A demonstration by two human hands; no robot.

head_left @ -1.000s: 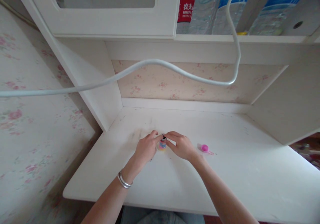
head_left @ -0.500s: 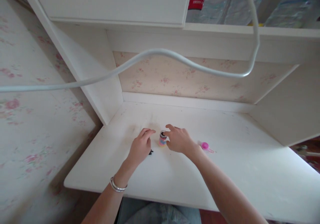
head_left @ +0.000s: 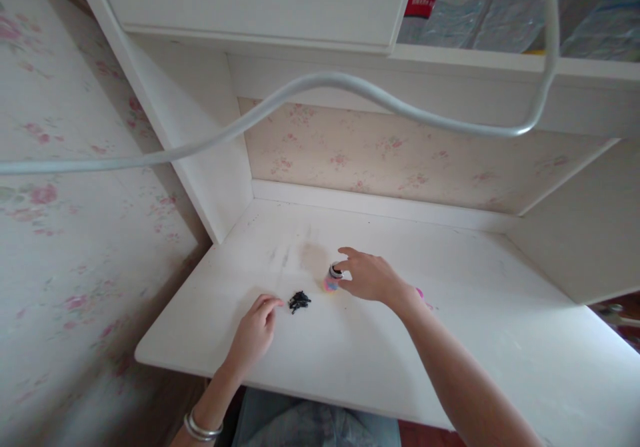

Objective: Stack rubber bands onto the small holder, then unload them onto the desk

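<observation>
My left hand point(head_left: 254, 330) is low over the desk, its fingers loosely bent and parted and nothing visible in them. Just right of its fingertips lies a small pile of black stick-like pieces point(head_left: 299, 302); their exact kind is too small to tell. My right hand point(head_left: 370, 276) has its thumb and a finger about the upper part of a small clear bottle point(head_left: 331, 283) with pink, yellow and blue colours, while the index finger stretches out above it. Something dark shows at the bottle's mouth. Behind my right wrist a bright pink cap point(head_left: 419, 293) is mostly hidden.
The white desk point(head_left: 475, 340) has a rounded left corner and a back panel with flowered wallpaper point(head_left: 340, 157). A pale cable point(head_left: 320, 82) crosses in front of the view. Overhead are a white cabinet point(head_left: 250, 7) and a shelf holding large water bottles point(head_left: 465, 7).
My left hand has moved away from the bottle, down and left, uncovering the black pile. My right hand stays at the bottle. The view has shifted slightly.
</observation>
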